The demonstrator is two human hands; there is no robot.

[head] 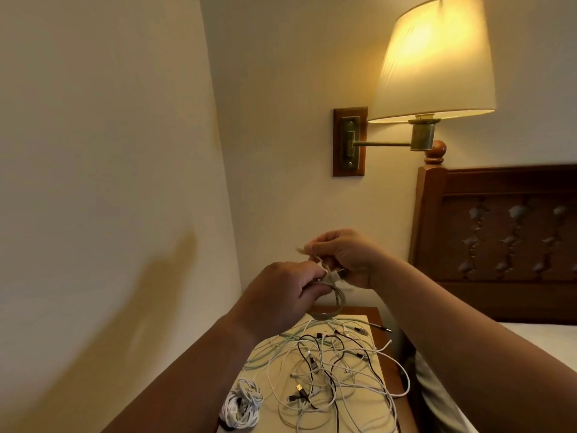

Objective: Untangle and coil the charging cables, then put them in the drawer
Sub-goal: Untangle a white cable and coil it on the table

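Note:
A tangle of white, pale green and black charging cables (pixel 331 370) lies spread over the nightstand top (pixel 379 314). A white cable coil (pixel 242 406) sits at the near left corner. Raised above the tangle, my left hand (pixel 281 295) grips a small coil of pale cable (pixel 335 303) that hangs down in a loop. My right hand (pixel 346 254) pinches the cable's end and plug just above that loop, fingers curled. No drawer shows in this view.
A wall runs close on the left. A lit wall lamp (pixel 434 57) on a swing arm hangs above right. A dark wooden headboard (pixel 499 242) and white bed (pixel 543 339) stand right of the nightstand.

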